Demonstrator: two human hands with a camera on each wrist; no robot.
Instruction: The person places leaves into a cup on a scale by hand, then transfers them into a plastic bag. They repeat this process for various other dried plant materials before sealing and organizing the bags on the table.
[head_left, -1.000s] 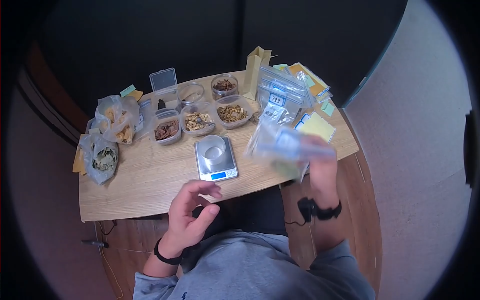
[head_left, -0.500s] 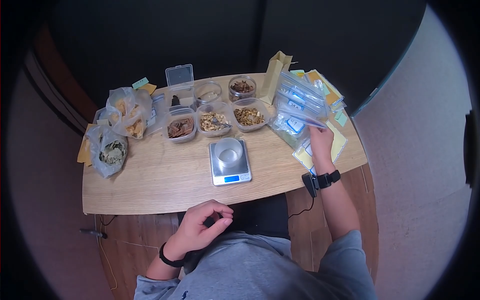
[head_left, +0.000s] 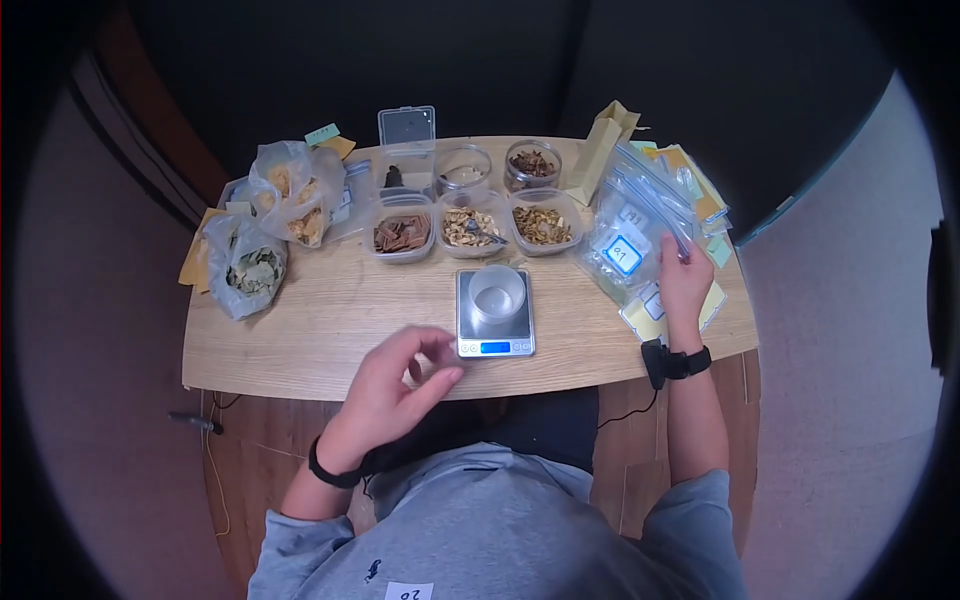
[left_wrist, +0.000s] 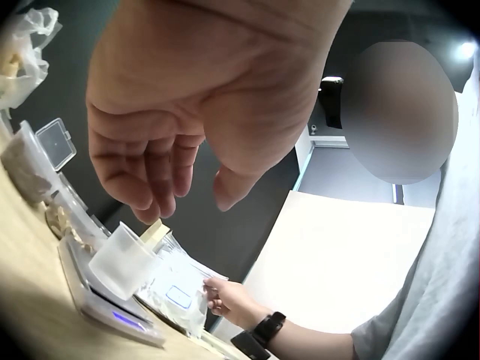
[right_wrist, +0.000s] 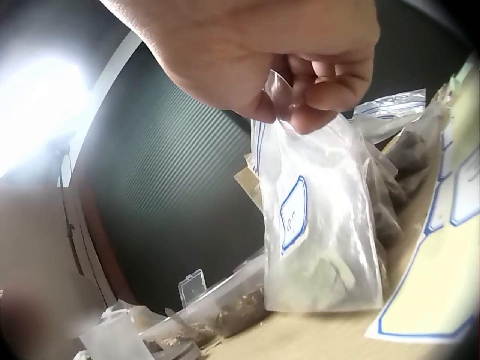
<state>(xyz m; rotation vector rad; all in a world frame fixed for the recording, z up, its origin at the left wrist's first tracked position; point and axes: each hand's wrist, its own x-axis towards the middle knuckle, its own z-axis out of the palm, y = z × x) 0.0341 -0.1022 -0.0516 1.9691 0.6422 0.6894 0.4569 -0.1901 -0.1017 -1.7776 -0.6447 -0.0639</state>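
My right hand (head_left: 687, 285) pinches the top edge of a clear zip bag (right_wrist: 319, 217), which has a blue-framed label and something pale green at its bottom. In the head view this bag lies over other zip bags (head_left: 640, 190) at the table's right. My left hand (head_left: 395, 385), fingers loosely bent, holds nothing and hovers over the front edge, just left of the scale. A small digital scale (head_left: 468, 312) with a lit blue display stands at the front middle. On it sits an empty-looking translucent cup (head_left: 497, 293), seen also in the left wrist view.
Behind the scale are tubs of reddish-brown strips (head_left: 402, 234), pale slices (head_left: 470, 226) and yellow-brown pieces (head_left: 541, 224). Plastic bags (head_left: 248, 268) of dried leaves and pale pieces stand at the left. A paper bag (head_left: 603, 150) rises at the back right, and yellow sheets (head_left: 712, 306) lie near the right edge.
My right hand has carried the bag from the table's front right back onto the other zip bags. The left hand dipped toward the lap, then rose near the scale. The head view has shifted.
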